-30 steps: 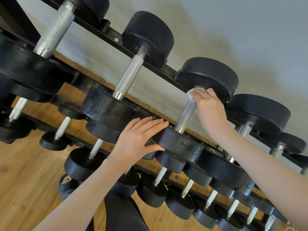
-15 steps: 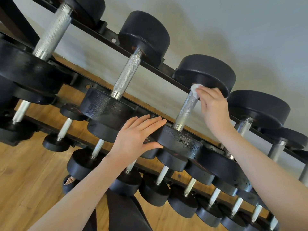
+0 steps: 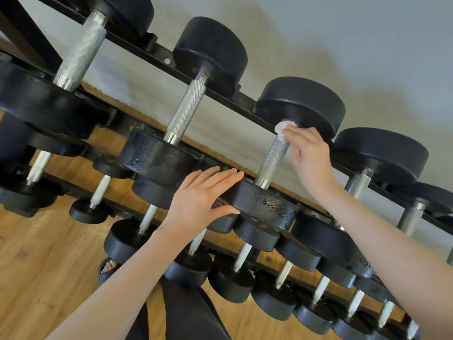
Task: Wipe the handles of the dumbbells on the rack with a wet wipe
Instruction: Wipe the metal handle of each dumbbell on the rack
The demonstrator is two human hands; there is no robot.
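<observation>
Room: pale grey wall (image 3: 343, 33) behind the rack, wood-plank floor (image 3: 36, 266) below it; the view is tilted.
Rack: black metal rack (image 3: 157, 49) with tiers running from upper left to lower right; the far rail carries the far heads of the top row.
Top row: large black dumbbells with knurled silver handles, lying side by side across the rails.
Worked dumbbell: dumbbell (image 3: 267, 204) third from the left in the top row, its near head speckled with bright flecks, its far head resting on the far rail.
Handle: handle (image 3: 270, 160) bare and visible along most of its length, covered only at the far end.
Wet wipe: small white wet wipe (image 3: 282, 127) bunched at the far end of the handle, right against the far head.
Right hand: right hand (image 3: 308, 158) reaches in from the right, fingers curled over the wipe and pressing it onto the handle; how far the thumb wraps round cannot be told.
Left hand: left hand (image 3: 203, 195) lies flat with straight fingers on the left edge of the near head, thumb spread below, gripping nothing.
Neighbouring dumbbell: dumbbell to the left (image 3: 186, 114) sits just beside, untouched by either hand.
Lower tiers: smaller dumbbells (image 3: 230, 278) in rows near the floor.
Near edge: dark trouser leg (image 3: 186, 315) and a sandalled foot (image 3: 109, 266) on the floor.
</observation>
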